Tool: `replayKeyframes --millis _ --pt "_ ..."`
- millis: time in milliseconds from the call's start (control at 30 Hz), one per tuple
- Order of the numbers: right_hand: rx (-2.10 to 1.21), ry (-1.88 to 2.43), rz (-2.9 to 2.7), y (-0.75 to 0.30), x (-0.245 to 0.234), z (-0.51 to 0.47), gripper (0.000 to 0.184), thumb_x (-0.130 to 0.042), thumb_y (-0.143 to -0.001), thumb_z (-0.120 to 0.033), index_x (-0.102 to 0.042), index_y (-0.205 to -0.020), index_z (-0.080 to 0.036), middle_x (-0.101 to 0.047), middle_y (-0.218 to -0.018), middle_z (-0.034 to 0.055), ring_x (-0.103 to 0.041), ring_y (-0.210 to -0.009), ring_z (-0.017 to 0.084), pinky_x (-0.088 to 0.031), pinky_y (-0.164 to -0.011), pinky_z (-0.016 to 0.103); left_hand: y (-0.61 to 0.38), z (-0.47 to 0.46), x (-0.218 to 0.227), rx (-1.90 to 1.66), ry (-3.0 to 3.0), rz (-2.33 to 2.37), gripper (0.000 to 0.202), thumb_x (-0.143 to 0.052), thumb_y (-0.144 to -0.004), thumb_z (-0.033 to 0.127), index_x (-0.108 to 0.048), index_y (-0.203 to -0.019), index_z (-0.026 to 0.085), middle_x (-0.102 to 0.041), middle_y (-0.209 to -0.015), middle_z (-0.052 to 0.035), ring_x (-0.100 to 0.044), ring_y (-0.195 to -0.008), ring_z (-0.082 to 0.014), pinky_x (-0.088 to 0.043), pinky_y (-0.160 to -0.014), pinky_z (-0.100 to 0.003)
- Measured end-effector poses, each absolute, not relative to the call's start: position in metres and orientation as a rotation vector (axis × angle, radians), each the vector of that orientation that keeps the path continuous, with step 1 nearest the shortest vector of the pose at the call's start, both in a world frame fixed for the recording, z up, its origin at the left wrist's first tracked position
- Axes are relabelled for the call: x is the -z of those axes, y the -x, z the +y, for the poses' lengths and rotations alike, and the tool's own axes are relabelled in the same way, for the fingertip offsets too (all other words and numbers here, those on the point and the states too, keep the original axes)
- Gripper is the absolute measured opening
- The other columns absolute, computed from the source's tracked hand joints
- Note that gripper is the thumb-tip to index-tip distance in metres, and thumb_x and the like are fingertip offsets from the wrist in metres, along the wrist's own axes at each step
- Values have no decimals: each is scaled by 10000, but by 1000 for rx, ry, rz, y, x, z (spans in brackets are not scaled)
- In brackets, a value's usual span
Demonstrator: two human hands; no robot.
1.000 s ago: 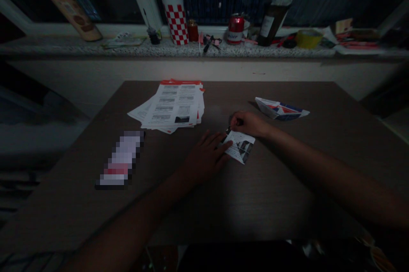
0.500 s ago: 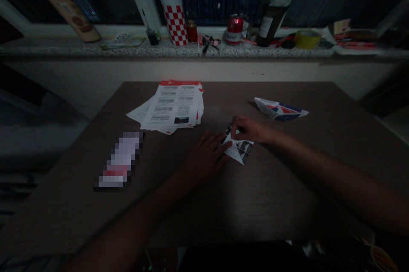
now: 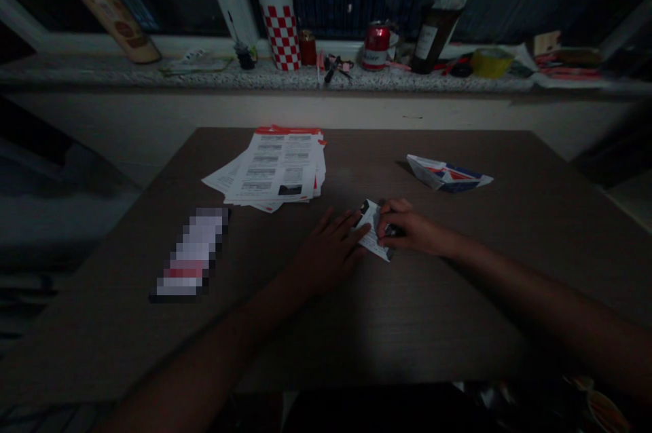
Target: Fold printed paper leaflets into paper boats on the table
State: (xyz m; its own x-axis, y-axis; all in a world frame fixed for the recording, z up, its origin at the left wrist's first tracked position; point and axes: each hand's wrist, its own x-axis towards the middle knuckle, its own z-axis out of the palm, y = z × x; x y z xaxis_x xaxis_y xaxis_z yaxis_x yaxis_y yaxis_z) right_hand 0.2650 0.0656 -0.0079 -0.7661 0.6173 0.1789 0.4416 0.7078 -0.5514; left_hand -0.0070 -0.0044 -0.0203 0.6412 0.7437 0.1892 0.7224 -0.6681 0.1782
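A small folded piece of printed paper (image 3: 370, 237) lies on the table between my hands, one corner pointing away from me. My left hand (image 3: 333, 243) rests flat with fingers stretched, their tips holding down its left side. Over the right half is my right hand (image 3: 402, 226), its fingers curled and closed at the paper, hiding much of that side. Farther back on the right sits a folded paper boat (image 3: 448, 174) in white, blue and red, apart from both hands.
A stack of printed sheets (image 3: 278, 168) lies at the back left of the table (image 3: 316, 338). Nearer me on the left is a phone (image 3: 193, 253) with a blurred screen. A checkered bottle (image 3: 282, 36), a red can (image 3: 375, 46) and a dark bottle (image 3: 428, 39) stand on the windowsill.
My right hand has moved from the paper's far corner toward me and slightly right, now covering its right half. My left hand has stayed in place on the paper.
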Motion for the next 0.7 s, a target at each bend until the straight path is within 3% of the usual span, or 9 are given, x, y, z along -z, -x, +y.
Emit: replayKeyframes --millis 467,700 --pt "-676 874 -2571 -278 3 29 301 -865 -858 -413 -713 -1085 -284 -608 -1350 89 -546 -1318 328 -443 -1096 507 7 -5 21 -358 -2771 1251 528 -367 -1141 483 -434 -1620 271 -350 -1737 -78 -305 -1616 -269 -175 -1336 -576" --pt "-577 828 -2594 -287 7 21 459 -724 -985 -373 -636 -1434 -335 -565 -1567 100 -513 -1460 334 -444 -1185 564 8 -4 18 -384 -2763 1227 511 -394 -1136 463 -462 -1602 264 -366 -1728 -90 -307 -1616 -262 -161 -1343 -573"
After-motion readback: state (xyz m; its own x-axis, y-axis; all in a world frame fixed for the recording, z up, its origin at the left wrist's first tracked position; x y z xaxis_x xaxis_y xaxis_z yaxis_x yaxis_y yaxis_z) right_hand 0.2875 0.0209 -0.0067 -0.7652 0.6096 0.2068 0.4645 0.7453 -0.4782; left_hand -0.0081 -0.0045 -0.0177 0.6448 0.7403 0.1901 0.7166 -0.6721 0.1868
